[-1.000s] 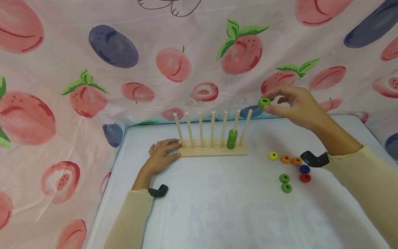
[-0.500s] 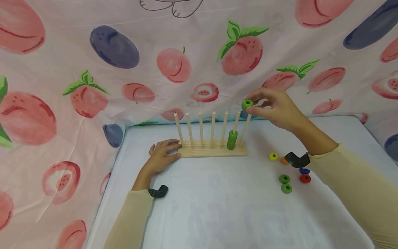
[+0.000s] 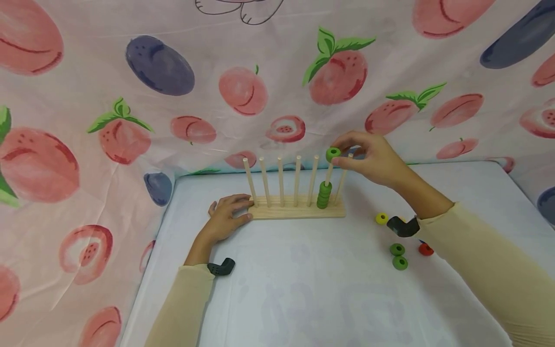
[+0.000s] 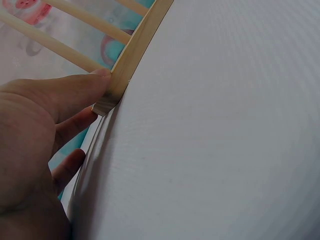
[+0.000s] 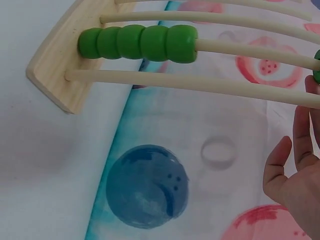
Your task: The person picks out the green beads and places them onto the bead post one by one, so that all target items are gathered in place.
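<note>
A wooden peg rack (image 3: 295,212) with a row of upright pegs stands near the back of the table. My left hand (image 3: 226,218) grips the left end of its base; in the left wrist view the thumb (image 4: 85,90) presses on the wood. Between thumb and fingertips my right hand (image 3: 376,158) pinches a green bead (image 3: 329,157) at the tip of the second peg from the right. Whether the peg has entered its hole, I cannot tell. Lower on that peg sits a stack of several green beads (image 5: 137,43).
Right of the rack lie two loose green beads (image 3: 399,262), a yellow bead (image 3: 381,219) and a red bead (image 3: 426,249). The right wrist and its black camera (image 3: 403,226) cover other beads. A fruit-print cloth (image 3: 195,159) hangs behind the table.
My right hand has carried the green bead left and downward, from right of the rack to the tip of the peg bearing the stack. The left hand stays at the base.
</note>
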Action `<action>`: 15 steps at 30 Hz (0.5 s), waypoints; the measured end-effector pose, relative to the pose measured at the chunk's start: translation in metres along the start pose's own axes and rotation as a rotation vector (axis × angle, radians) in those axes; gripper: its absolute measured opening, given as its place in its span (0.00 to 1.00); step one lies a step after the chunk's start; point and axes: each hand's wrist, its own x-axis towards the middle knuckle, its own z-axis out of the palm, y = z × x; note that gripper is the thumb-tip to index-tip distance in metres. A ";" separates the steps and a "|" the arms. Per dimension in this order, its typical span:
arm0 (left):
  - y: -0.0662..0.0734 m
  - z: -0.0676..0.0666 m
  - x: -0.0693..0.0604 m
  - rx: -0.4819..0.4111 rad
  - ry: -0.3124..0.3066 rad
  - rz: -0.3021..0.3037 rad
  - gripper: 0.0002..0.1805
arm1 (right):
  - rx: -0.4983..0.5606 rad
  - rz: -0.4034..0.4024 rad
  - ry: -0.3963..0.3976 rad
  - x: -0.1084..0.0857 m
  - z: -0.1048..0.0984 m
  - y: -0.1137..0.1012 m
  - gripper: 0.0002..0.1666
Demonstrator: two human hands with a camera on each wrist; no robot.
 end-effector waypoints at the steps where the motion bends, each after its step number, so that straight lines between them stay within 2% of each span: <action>1: 0.000 0.000 0.000 -0.003 0.000 0.001 0.24 | 0.002 0.009 -0.002 0.000 0.001 0.001 0.15; 7: 0.000 0.000 0.000 -0.007 0.001 0.005 0.24 | 0.028 0.047 -0.004 -0.003 0.006 0.006 0.14; 15: 0.000 0.000 0.000 -0.006 0.002 0.003 0.24 | 0.042 0.051 -0.013 -0.004 0.010 0.011 0.15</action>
